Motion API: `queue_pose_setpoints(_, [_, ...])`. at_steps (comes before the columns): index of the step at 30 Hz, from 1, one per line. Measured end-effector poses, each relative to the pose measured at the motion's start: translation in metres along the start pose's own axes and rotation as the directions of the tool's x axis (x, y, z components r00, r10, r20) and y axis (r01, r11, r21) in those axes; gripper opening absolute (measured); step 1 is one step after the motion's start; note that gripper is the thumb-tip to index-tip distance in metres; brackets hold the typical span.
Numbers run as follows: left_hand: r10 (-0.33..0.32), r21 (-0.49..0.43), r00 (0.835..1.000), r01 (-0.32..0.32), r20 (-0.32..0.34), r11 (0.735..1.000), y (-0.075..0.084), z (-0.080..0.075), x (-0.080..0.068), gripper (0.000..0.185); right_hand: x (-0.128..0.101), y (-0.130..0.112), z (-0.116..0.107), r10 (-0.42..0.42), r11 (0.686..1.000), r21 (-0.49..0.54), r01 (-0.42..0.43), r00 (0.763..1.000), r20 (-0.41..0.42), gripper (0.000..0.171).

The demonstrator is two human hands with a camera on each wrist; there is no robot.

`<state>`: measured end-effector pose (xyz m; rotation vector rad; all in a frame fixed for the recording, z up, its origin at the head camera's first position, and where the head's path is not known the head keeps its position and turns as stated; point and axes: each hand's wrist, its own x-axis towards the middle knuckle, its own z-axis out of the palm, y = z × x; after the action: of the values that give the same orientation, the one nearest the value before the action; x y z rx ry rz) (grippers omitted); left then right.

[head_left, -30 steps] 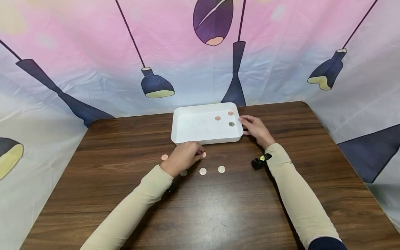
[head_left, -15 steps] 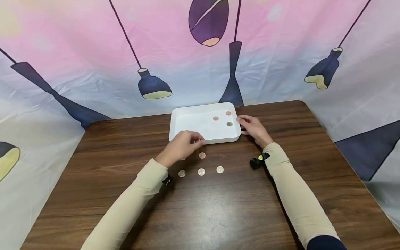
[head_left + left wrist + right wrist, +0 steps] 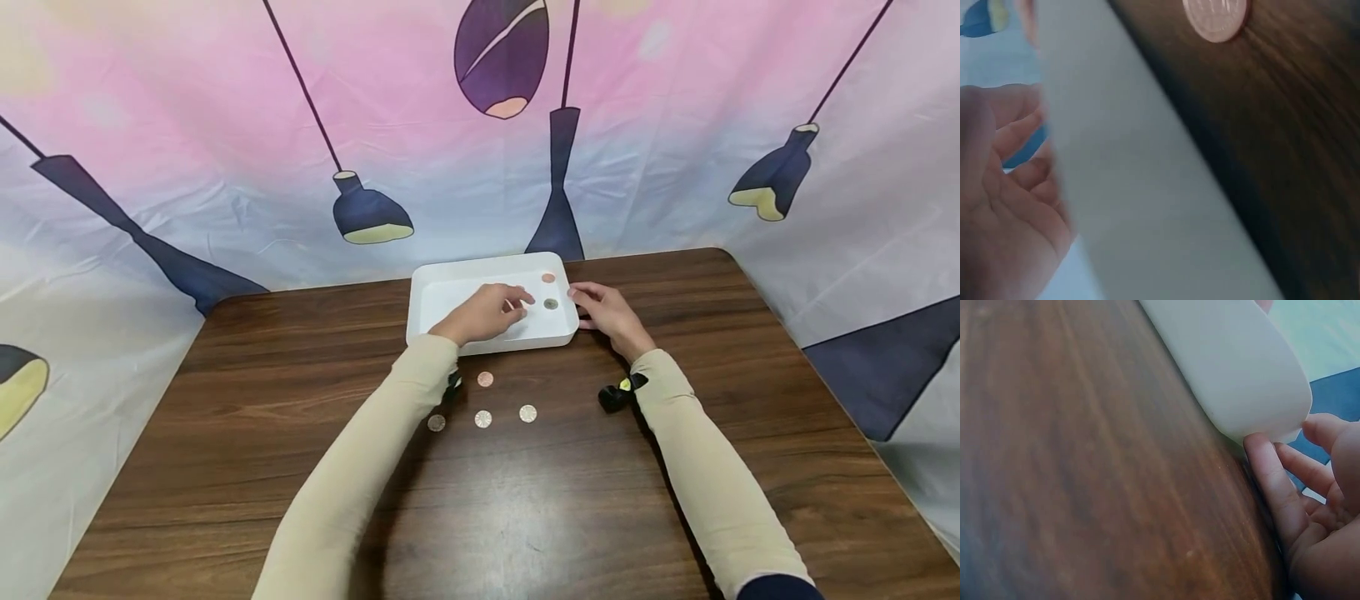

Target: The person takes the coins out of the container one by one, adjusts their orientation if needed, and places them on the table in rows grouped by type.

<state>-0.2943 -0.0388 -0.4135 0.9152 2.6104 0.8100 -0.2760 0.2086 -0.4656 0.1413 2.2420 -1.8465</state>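
A white tray (image 3: 427,327) stands at the back of the wooden table (image 3: 525,517). My left hand (image 3: 487,313) reaches over its front wall, fingers stretched above the tray floor near a dark coin (image 3: 551,304) and a copper coin (image 3: 548,277). The left wrist view shows the left hand's (image 3: 1004,206) palm behind the tray wall (image 3: 1147,187), fingertips hidden, so a pinched coin cannot be confirmed. My right hand (image 3: 606,315) holds the tray's right end, thumb on the rim. In the right wrist view, the right hand (image 3: 1310,519) has its fingers against the tray (image 3: 1235,369) corner.
On the table in front of the tray lie a copper coin (image 3: 485,379) and three silvery coins (image 3: 483,418) in a row. The copper coin (image 3: 1215,19) also shows in the left wrist view. A patterned cloth backdrop (image 3: 225,125) rises behind the table's far edge.
My left hand has risen from the coins on the table and moved forward and right, over the tray. The right hand has stayed at the tray's right end.
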Motion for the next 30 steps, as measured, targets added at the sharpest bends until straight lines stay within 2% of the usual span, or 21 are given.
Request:
queue_pose_setpoints(5, [0.000,0.032,0.999,-0.001,0.034,1.000,-0.004,0.013,0.018,0.047,0.000,0.001,0.001,-0.001,1.000,0.002,0.001,1.000,0.004,0.052])
queue_pose_setpoints(9, [0.013,0.120,0.999,-0.018,0.039,0.993,-0.006,0.021,0.025,0.049,0.001,0.002,0.001,0.003,1.000,-0.002,-0.003,1.000,0.004,0.053])
queue_pose_setpoints(13, [-0.033,0.234,0.998,0.021,0.046,0.972,-0.001,0.024,0.027,0.050,0.001,0.002,0.000,0.004,1.000,-0.004,-0.004,1.000,-0.003,0.052])
queue_pose_setpoints(17, [-0.084,0.271,0.996,0.074,0.024,0.960,0.000,0.023,0.022,0.049,0.002,0.001,-0.001,0.010,1.000,-0.005,-0.010,1.000,-0.007,0.051])
queue_pose_setpoints(20, [-0.084,0.238,0.996,0.081,0.002,0.968,-0.005,0.019,0.015,0.049,0.001,0.001,-0.002,0.015,1.000,-0.014,-0.015,1.000,-0.009,0.051])
queue_pose_setpoints(24, [-0.146,0.079,0.989,0.147,-0.021,0.986,-0.019,0.008,-0.002,0.046,0.002,0.000,-0.001,0.016,0.999,-0.031,-0.016,1.000,-0.011,0.052])
queue_pose_setpoints(27, [-0.227,-0.009,0.973,0.227,-0.038,0.974,-0.030,-0.001,-0.015,0.043,0.001,0.000,-0.001,0.014,0.999,-0.037,-0.014,1.000,-0.010,0.053])
queue_pose_setpoints(30, [-0.297,-0.026,0.953,0.296,-0.063,0.955,-0.038,-0.010,-0.024,0.040,0.000,-0.001,0.000,0.010,0.999,-0.031,-0.010,1.000,-0.004,0.052])
